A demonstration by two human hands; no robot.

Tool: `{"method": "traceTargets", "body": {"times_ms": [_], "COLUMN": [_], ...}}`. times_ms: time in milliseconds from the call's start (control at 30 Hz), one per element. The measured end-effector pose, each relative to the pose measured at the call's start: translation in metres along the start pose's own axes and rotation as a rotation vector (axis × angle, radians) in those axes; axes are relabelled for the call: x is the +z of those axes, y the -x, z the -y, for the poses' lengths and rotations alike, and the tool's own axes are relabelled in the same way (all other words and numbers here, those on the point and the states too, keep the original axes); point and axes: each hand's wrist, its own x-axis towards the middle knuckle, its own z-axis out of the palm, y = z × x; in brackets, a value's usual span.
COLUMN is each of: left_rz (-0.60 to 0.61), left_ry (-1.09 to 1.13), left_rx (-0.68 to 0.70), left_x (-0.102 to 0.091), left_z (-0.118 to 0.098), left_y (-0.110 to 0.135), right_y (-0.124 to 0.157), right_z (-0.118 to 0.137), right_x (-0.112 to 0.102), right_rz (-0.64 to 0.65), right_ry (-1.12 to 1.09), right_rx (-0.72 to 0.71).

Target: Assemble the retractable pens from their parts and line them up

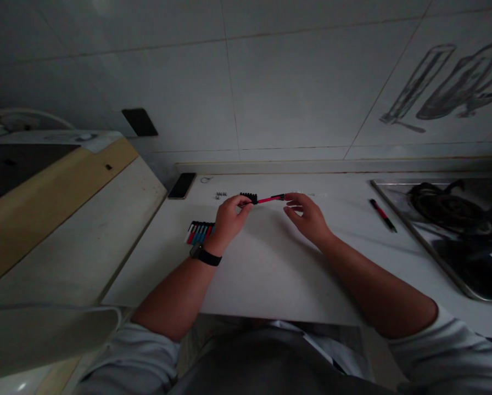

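A pen with a red barrel and a black clip end [270,199] is held nearly level above the white counter. My left hand [231,216], wearing a black watch, pinches its left end between thumb and fingers. At its right end, my right hand [306,214] has its fingertips close to or touching the black part, with thumb and fingers apart. Just behind my left fingers is a row of small black pieces [249,196]. Red, blue and white pen barrels with black ends [199,231] lie side by side by my left wrist, partly hidden by it.
Small metallic pieces [220,195] and a thin ring-shaped item [205,179] lie toward the wall. A phone [182,185] rests at the back left. A red and black pen [383,215] lies right, near the gas stove [419,249]. A white-sided cabinet [77,236] borders the left.
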Motion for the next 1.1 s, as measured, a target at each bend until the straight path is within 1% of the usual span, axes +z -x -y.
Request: {"method": "traceTargets", "body": {"times_ms": [133,267,367,500,600,733,833,933,1100], "left_rz": [0.006,0.019,0.05,0.106,0.133,0.13,0.134,0.149,0.239], "left_ry": [0.026,0.02,0.02,0.049,0.069,0.078,0.098,0.081,0.031], "left_rx": [-0.001,-0.007,-0.003,0.006,0.015,0.044,0.076,0.084,0.142], "left_x": [0.003,0.003,0.003,0.003,0.003,0.004,0.004,0.003,0.004], "left_z": [0.002,0.002,0.0,-0.004,-0.005,0.0,0.004,0.007,0.009], "left_y": [0.001,0.001,0.001,0.002,0.003,0.002,0.002,0.002,0.0], "right_y": [-0.001,-0.004,-0.006,-0.005,-0.005,-0.006,-0.007,-0.008,-0.007], "right_z": [-0.003,-0.004,-0.002,0.002,0.005,0.007,0.007,0.008,0.01], "right_x": [0.001,-0.003,-0.008,-0.013,-0.014,-0.016,-0.018,-0.018,-0.018], "right_rz": [0.016,-0.029,-0.039,0.021,0.05,0.069,0.075,0.088,0.105], "right_ry": [-0.063,-0.002,0.114,0.299,0.372,0.383,0.371,0.353,0.313], "right_rx": [0.047,0.037,-0.057,-0.232,-0.285,-0.324,-0.338,-0.321,-0.29]}}
